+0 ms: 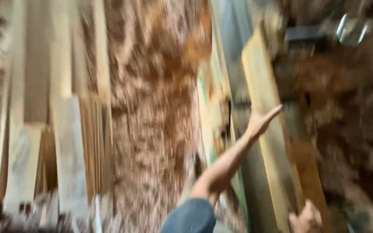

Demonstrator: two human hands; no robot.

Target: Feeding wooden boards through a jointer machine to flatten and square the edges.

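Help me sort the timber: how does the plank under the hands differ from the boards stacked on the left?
The yellowish plank lies alone by the machine, touched by the left hand; the right hand is at its near end. The stacked boards are paler, greyer, bundled side by side, untouched. Both are long wood amid sawdust.

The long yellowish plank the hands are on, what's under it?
Under the plank shows a grey-green machine bed, sawdust beside it. Left hand rests on top; right hand grips its near end. Beneath: hidden.
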